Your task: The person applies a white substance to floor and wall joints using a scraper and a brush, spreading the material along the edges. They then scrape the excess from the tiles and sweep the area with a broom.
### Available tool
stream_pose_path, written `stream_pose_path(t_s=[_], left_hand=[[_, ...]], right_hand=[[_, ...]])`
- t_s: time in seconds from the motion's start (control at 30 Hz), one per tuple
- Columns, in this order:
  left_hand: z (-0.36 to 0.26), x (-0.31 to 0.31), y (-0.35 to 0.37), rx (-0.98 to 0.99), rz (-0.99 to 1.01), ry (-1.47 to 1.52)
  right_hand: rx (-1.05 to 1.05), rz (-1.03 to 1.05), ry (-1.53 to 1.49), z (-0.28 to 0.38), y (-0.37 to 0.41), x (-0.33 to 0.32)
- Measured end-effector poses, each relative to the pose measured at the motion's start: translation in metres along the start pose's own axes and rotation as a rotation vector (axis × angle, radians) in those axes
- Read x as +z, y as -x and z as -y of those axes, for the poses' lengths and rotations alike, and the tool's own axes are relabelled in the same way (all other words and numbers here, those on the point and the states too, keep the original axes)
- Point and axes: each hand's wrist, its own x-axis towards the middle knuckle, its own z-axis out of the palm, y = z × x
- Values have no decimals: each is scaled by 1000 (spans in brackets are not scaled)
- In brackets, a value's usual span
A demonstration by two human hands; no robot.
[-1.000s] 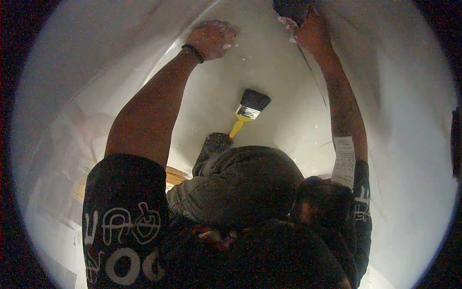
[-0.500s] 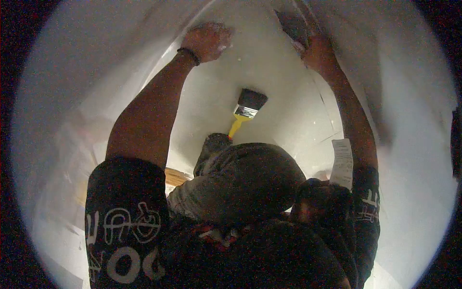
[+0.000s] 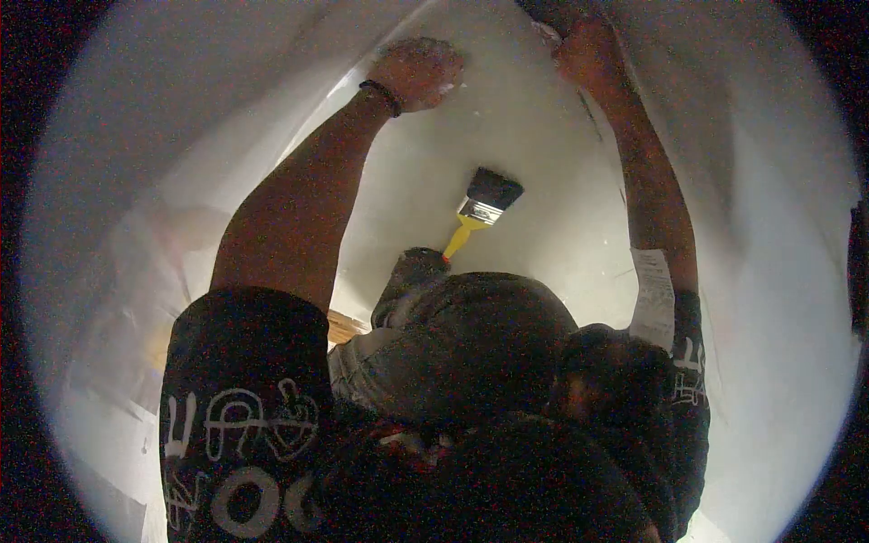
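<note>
My left hand [image 3: 419,74] is curled into a fist against the pale surface [image 3: 534,136] at the top, with white residue on its fingers. What it holds, if anything, is hidden. My right hand [image 3: 593,56] grips a dark, flat-bladed tool [image 3: 559,11] near the upper edge, partly cut off by the frame. A wide paintbrush [image 3: 481,206] with a yellow handle, metal ferrule and dark bristles lies between my arms, below both hands.
My bent knee [image 3: 480,317] is close beneath the paintbrush handle. White sheeting [image 3: 778,226] rises on the right, and more pale sheeting [image 3: 118,253] hangs on the left. A printed paper strip [image 3: 654,294] lies by my right forearm. Something wooden [image 3: 344,326] shows beside my leg.
My right hand has moved upward with the dark flat-bladed tool, which is now mostly out of frame. My left hand appears slightly farther right. The paintbrush has shifted a little right in view.
</note>
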Motion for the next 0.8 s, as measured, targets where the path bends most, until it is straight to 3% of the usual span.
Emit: stream_pose_path(t_s=[0.13,0.23,0.27,0.33,0.37,0.43,0.53,0.57,0.63,0.67,0.73,0.77,0.8], left_hand=[[-2,-7,-1,13,-78,85],[-7,-12,-1,35,-1,24],[-11,-20,0,-14,10,47],[-12,-27,2,-64,20,67],[-10,-30,3,-27,50,37],[-6,-29,2,9,81,6],[-7,-21,1,-52,23,30],[-4,-21,2,-19,21,61],[1,-18,-2,9,14,80],[1,-12,-2,29,-14,82],[3,-3,3,38,-33,85],[3,0,6,41,-117,68],[2,3,7,45,-205,52]], right_hand=[[64,3,-90,-3,25,-6],[197,57,-206,-32,59,31],[205,61,-205,-21,72,15],[-185,-245,11,9,105,-25],[-185,-247,13,15,105,-38],[190,190,-48,22,102,-53],[338,60,-28,-3,62,-19],[330,59,-32,1,49,-43],[-431,460,-12,11,11,-119],[-441,452,-12,3,3,-88],[155,268,-147,-13,-15,0],[146,272,-153,2,-14,-5],[50,-81,-147,20,-7,-9]])
